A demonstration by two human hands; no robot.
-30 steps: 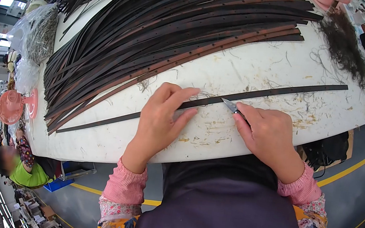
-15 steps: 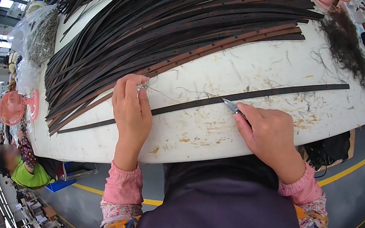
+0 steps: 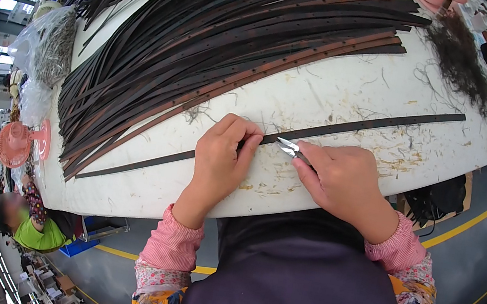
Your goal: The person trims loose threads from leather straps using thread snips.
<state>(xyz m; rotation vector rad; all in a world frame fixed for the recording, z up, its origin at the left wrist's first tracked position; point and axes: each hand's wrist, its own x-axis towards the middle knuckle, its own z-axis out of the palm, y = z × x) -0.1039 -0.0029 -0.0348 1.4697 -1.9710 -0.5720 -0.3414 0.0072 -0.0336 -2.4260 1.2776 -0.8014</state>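
One long dark strip (image 3: 365,125) lies slantwise across the white table (image 3: 137,198). Around its middle part, my left hand (image 3: 221,155) is closed, thumb and fingertips pinching the strip. My right hand (image 3: 343,177) is wrapped round small metal snips (image 3: 287,147), whose blades are apart and point left at the strip, just right of my left fingertips. Whether the blades touch the strip is not clear. Loose thread bits (image 3: 414,143) are scattered around the strip.
Beyond lies a big pile of dark and brown strips (image 3: 231,39). A heap of dark threads (image 3: 461,60) is at the back right. A pink fan (image 3: 15,144) and plastic bags (image 3: 46,52) are on the left. A person in green (image 3: 40,233) is at lower left.
My left hand went left to the thread clump near the pile, then came back right and closed on the strip. My right hand moved slightly left, and the snips' blades have spread.
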